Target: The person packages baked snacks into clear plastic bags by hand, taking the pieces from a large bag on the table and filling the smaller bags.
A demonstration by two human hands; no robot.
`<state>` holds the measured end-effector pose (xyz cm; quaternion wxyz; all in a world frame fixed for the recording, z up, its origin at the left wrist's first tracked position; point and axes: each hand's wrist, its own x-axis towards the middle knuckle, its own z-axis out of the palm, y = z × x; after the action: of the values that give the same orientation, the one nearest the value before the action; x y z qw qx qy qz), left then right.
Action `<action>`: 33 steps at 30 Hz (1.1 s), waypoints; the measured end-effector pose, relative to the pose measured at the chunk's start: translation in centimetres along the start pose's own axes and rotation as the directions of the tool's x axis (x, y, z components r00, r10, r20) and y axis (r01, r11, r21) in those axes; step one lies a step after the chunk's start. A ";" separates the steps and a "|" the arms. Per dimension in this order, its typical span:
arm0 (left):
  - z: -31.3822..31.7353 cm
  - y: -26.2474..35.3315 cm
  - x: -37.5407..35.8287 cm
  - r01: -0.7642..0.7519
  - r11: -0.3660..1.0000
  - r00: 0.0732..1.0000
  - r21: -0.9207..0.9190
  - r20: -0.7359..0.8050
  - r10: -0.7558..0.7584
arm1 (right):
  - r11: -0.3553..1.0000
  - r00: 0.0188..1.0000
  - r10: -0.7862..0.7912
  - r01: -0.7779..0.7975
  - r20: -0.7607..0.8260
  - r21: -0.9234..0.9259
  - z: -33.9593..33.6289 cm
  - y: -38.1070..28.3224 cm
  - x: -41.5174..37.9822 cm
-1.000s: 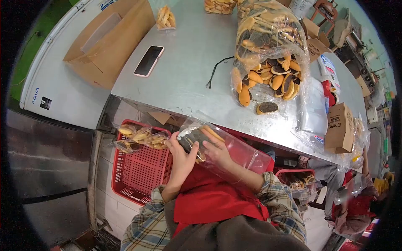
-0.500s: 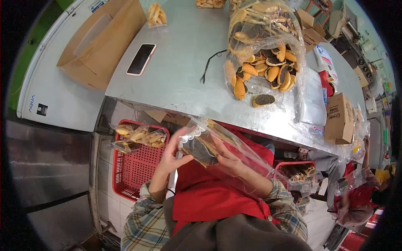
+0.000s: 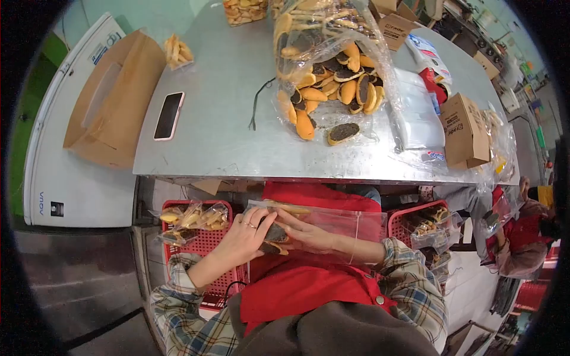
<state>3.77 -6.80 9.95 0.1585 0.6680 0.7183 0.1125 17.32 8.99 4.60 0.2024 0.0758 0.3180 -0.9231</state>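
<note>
A long clear plastic bag (image 3: 365,228) with dark-topped bread pieces (image 3: 275,233) at its left end lies across my lap. My left hand (image 3: 252,230), with a ring on one finger, wraps round the filled end. From the right, my right hand (image 3: 304,232) holds the same bag, its fingers near the bread. Beyond them on the metal table (image 3: 219,136) stands a large open plastic bag full of bread pieces (image 3: 314,94). One dark-topped piece (image 3: 343,133) lies at its mouth.
Red baskets with packed bags stand at the left (image 3: 205,244) and right (image 3: 399,228). On the table are a phone (image 3: 169,116), a small bag (image 3: 178,52), clear bags (image 3: 418,118) and a box (image 3: 466,130). A co-worker (image 3: 522,237) sits far right.
My left hand has turned over and closed round the filled end of the bag, its back now showing. My right hand has shifted slightly left. The view has turned.
</note>
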 end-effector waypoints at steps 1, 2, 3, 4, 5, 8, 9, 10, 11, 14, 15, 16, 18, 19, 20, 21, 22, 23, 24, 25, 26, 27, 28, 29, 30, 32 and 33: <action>0.2 -0.3 0.2 -0.014 1.000 1.000 -0.026 0.005 0.014 | 0.999 0.999 -0.028 0.027 0.016 0.019 -0.3 0.3 0.1; 0.4 -0.7 0.4 -0.026 0.998 1.000 -0.052 0.009 0.027 | 0.998 0.998 -0.054 0.053 0.032 0.039 -0.8 0.7 0.2; 0.5 -1.0 0.6 -0.037 0.996 0.999 -0.081 0.013 0.038 | 0.995 0.996 -0.078 0.075 0.047 0.059 -1.2 1.1 0.3; 0.5 -1.1 0.8 -0.047 0.994 0.999 -0.098 0.023 0.049 | 0.994 0.990 -0.080 0.088 0.120 -0.058 -1.8 0.3 0.4; 0.5 -1.1 1.1 -0.055 0.992 0.998 -0.115 0.030 0.059 | 0.979 0.979 -0.071 0.105 0.191 -0.175 -2.6 -1.2 0.7; 0.7 -1.8 1.8 -0.059 0.979 0.993 -0.194 0.088 0.077 | 0.985 0.986 0.040 -0.012 0.162 -0.171 -3.3 -1.6 0.8; 0.7 -2.2 1.9 -0.054 0.974 0.990 -0.221 0.113 0.081 | 0.991 0.989 0.090 -0.077 0.119 -0.107 -3.5 -1.1 0.9; 0.8 -2.6 1.7 -0.044 0.968 0.992 -0.249 0.105 0.072 | 0.990 0.985 0.141 -0.143 0.095 0.013 -3.8 -0.3 1.5; 0.9 -3.1 1.2 -0.033 0.961 0.993 -0.276 0.096 0.062 | 0.979 0.977 0.189 -0.179 0.100 -0.096 -4.5 -0.4 1.4; -0.5 -5.3 -1.9 0.110 0.954 0.993 -0.277 0.070 -0.094 | 0.855 0.951 0.309 -0.269 0.019 -0.443 -4.5 -5.2 -0.2; -1.0 -6.2 -3.3 0.177 0.947 0.984 -0.267 0.061 -0.167 | 0.812 0.970 0.240 -0.176 0.043 -0.557 -5.6 -7.6 0.0; -1.1 -7.1 -5.0 0.247 0.933 0.968 -0.264 0.030 -0.247 | 0.709 0.984 0.158 -0.175 -0.087 -0.683 -5.3 -11.0 0.4; -0.8 -8.5 -8.1 0.380 0.886 0.916 -0.265 -0.024 -0.400 | 0.529 0.928 -0.304 -0.023 -0.215 -0.848 -7.6 -16.0 3.0; -0.7 -8.4 -8.5 0.392 0.880 0.909 -0.267 -0.034 -0.416 | 0.297 0.831 -0.556 0.184 -0.013 -0.937 -11.0 -18.0 5.6; -0.6 -8.3 -8.8 0.405 0.873 0.900 -0.271 -0.048 -0.433 | 0.068 0.645 -0.763 0.029 -0.033 -0.997 -10.4 -20.3 7.1; -0.6 -8.3 -9.1 0.419 0.866 0.890 -0.274 -0.065 -0.452 | -0.026 0.527 -0.844 -0.226 -0.100 -0.974 -10.3 -21.8 9.3; -0.6 -8.0 -8.9 0.402 0.870 0.901 -0.284 -0.047 -0.431 | -0.081 0.386 -0.914 -0.472 -0.123 -0.878 -10.5 -22.6 11.1; -0.6 -7.4 -8.3 0.386 0.875 0.911 -0.293 -0.031 -0.412 | -0.095 0.403 -0.904 -0.513 -0.141 -0.853 -10.8 -22.8 12.1; -0.7 -7.1 -7.9 0.370 0.879 0.920 -0.300 -0.015 -0.392 | -0.109 0.417 -0.895 -0.551 -0.159 -0.827 -10.8 -22.9 13.2; -0.8 -6.8 -7.9 0.386 0.874 0.913 -0.296 -0.011 -0.407 | -0.123 0.430 -0.885 -0.589 -0.180 -0.799 -10.9 -23.0 14.1; -0.8 -6.5 -7.9 0.401 0.867 0.907 -0.296 -0.004 -0.421 | -0.149 0.431 -0.895 -0.525 -0.111 -0.838 -11.4 -22.8 14.2; -0.6 -6.3 -8.1 0.414 0.859 0.902 -0.302 0.005 -0.433 | -0.147 0.433 -0.899 -0.457 -0.074 -0.877 -11.6 -22.8 13.4; 0.0 -7.0 -8.7 0.403 0.843 0.903 -0.356 0.008 -0.429 | -0.145 0.434 -0.900 -0.390 -0.043 -0.909 -11.9 -22.6 12.0; 0.4 -7.5 -9.4 0.413 0.829 0.896 -0.377 0.002 -0.445 | -0.141 0.435 -0.900 -0.326 -0.016 -0.935 -12.2 -22.4 10.3; 0.7 -7.8 -9.8 0.420 0.814 0.888 -0.400 -0.001 -0.459 | 0.119 0.478 -0.860 -0.156 -0.180 -0.981 -12.5 -22.3 8.5; 1.6 -8.7 -10.1 0.403 0.882 0.901 -0.242 -0.063 -0.429 | 0.599 0.566 -0.688 0.092 -0.454 -0.795 -10.2 -21.6 4.3; 1.7 -8.7 -9.6 0.415 0.862 0.896 -0.292 -0.033 -0.443 | 0.657 0.604 -0.659 0.174 -0.447 -0.733 -9.5 -20.3 2.8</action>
<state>-3.07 -17.20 5.87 0.2360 0.4560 0.8328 0.2068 6.31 28.52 7.69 -0.1543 0.2562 0.6627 -0.6866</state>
